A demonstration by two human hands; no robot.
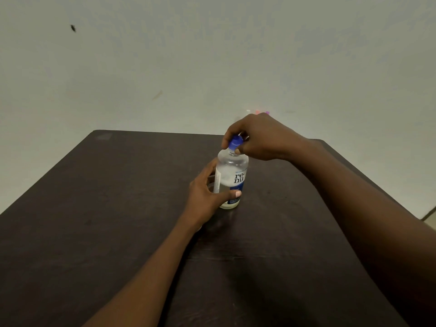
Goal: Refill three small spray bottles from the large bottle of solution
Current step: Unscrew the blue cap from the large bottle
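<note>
Open dark brown wooden tabletop [99,220] left of the left fingers [232,194]; clear blue-capped plastic bottle [232,175] under the right fingers [230,133], blurred pink tips [259,112] beyond.

coloured tips [257,112]: blurred, hidden behind right hand [262,138] | cap [236,140]: partly covered

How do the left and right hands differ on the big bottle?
The left hand wraps the large bottle round its lower body, from the side; the right hand pinches the blue cap from above. The left hand sits near the table; the right hand is raised. Both hold the same upright bottle.
</note>
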